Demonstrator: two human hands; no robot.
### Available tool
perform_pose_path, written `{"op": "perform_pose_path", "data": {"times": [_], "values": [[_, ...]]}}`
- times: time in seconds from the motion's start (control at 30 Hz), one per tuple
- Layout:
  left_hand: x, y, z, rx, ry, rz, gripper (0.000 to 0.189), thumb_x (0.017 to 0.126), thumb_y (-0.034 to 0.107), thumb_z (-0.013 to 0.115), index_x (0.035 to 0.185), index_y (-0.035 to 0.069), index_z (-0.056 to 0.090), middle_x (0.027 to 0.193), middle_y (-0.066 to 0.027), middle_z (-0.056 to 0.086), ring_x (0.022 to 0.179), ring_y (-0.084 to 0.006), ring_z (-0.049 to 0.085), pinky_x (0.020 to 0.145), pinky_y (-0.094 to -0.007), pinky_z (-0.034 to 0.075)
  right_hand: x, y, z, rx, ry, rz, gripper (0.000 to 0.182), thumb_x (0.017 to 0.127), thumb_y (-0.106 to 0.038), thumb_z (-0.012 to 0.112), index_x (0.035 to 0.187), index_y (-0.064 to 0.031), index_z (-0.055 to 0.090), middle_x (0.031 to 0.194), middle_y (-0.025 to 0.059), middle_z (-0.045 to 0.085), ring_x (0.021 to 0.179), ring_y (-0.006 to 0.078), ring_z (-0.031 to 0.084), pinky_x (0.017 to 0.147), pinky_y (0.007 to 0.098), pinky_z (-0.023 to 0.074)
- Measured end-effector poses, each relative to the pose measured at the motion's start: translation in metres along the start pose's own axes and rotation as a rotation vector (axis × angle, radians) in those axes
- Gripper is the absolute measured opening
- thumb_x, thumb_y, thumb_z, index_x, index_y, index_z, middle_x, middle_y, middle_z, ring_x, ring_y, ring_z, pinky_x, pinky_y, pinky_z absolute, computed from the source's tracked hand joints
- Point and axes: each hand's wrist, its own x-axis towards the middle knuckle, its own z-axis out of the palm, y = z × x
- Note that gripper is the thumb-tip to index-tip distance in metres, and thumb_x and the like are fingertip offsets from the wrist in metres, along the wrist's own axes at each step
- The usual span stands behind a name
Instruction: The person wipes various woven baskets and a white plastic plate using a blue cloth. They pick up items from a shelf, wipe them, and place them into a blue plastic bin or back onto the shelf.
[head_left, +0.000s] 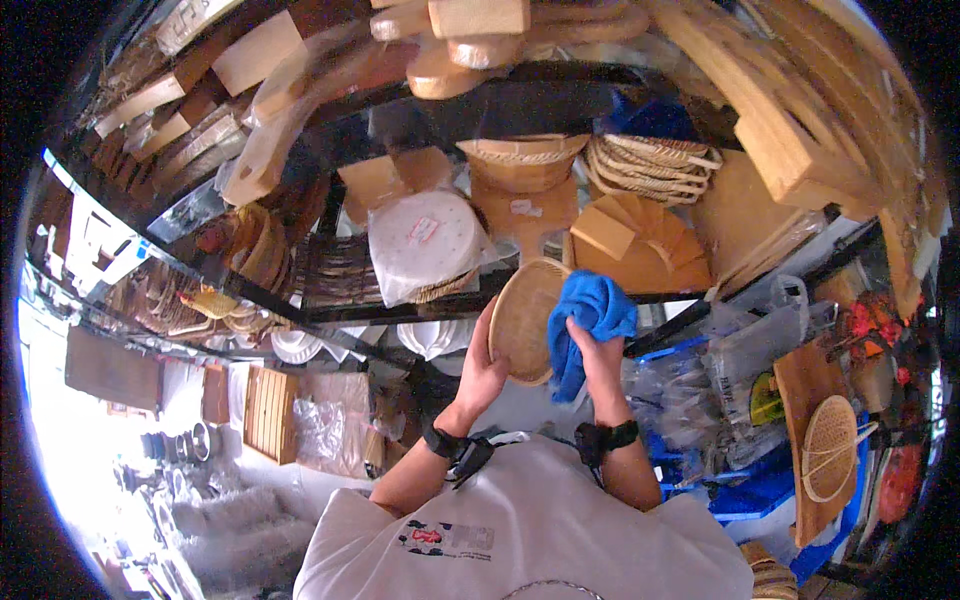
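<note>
A shallow, round woven bamboo basket (527, 319) is held tilted in front of my chest. My left hand (484, 367) grips its left rim, thumb on the inner side. In my right hand (598, 356) is a bunched blue cloth (600, 304), which overlaps the basket's right part; whether it presses on the weave cannot be told. The cloth hides the basket's right rim, and one end of it hangs below the hand.
Just beyond the basket, a shelf carries a plastic-wrapped round stack (427, 232), woven trays (649, 169) and a wooden box (637, 259). Wooden boards (795, 157) jut out overhead. To the right are plastic bags (675, 405) and a board with a woven strainer (829, 448).
</note>
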Motion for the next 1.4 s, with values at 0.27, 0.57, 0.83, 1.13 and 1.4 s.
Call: {"op": "perform_pose_path", "data": {"times": [0.27, 0.57, 0.83, 1.13, 1.4], "values": [[-0.039, 0.020, -0.005, 0.423, 0.005, 0.014, 0.070, 0.095, 0.003, 0.050, 0.160, 0.000, 0.025, 0.154, -0.0242, 0.043, 0.147, -0.0345, 0.041, 0.119, -0.0400, 0.033, -0.009, -0.032, 0.046, -0.892, -0.074, -0.519, 0.055, 0.070, -0.015, 0.084, 0.118, 0.0021, 0.064, 0.126, 0.0250, 0.058, 0.113, 0.0466, 0.057, 0.097, 0.0527, 0.0475], [-0.054, 0.039, -0.051, 0.355, 0.055, 0.036, 0.059, 0.111, 0.036, 0.039, 0.156, -0.001, 0.035, 0.150, -0.0229, 0.050, 0.140, -0.0333, 0.049, 0.116, -0.0397, 0.036, -0.057, -0.061, 0.076, -0.773, -0.388, -0.330, 0.049, 0.071, -0.021, 0.082, 0.113, -0.0032, 0.065, 0.110, 0.0213, 0.068, 0.100, 0.0436, 0.067, 0.087, 0.0508, 0.0557], [-0.074, 0.045, -0.087, 0.329, 0.140, 0.179, 0.051, 0.113, 0.031, 0.034, 0.154, 0.001, 0.042, 0.145, -0.0236, 0.055, 0.135, -0.0350, 0.054, 0.113, -0.0407, 0.040, -0.114, -0.058, 0.123, -0.760, -0.439, -0.378, 0.053, 0.069, -0.024, 0.082, 0.116, -0.0035, 0.066, 0.116, 0.0241, 0.066, 0.101, 0.0442, 0.065, 0.089, 0.0518, 0.0551], [-0.122, 0.065, -0.108, 0.398, -0.051, 0.066, 0.048, 0.110, 0.026, 0.043, 0.151, 0.003, 0.045, 0.144, -0.0228, 0.057, 0.132, -0.0375, 0.057, 0.110, -0.0411, 0.044, -0.120, -0.073, 0.119, -1.136, 0.014, -0.559, 0.050, 0.065, -0.020, 0.082, 0.111, -0.0062, 0.069, 0.116, 0.0113, 0.063, 0.104, 0.0376, 0.061, 0.091, 0.0495, 0.0516], [-0.138, 0.068, -0.128, 0.197, 0.038, 0.039, 0.051, 0.113, 0.034, 0.035, 0.153, 0.003, 0.044, 0.145, -0.0192, 0.056, 0.133, -0.0286, 0.055, 0.111, -0.0373, 0.042, -0.177, -0.063, 0.138, -0.963, -0.424, -0.576, 0.048, 0.063, -0.018, 0.080, 0.109, -0.0068, 0.070, 0.115, 0.0119, 0.065, 0.103, 0.0381, 0.062, 0.091, 0.0502, 0.0520]]}}
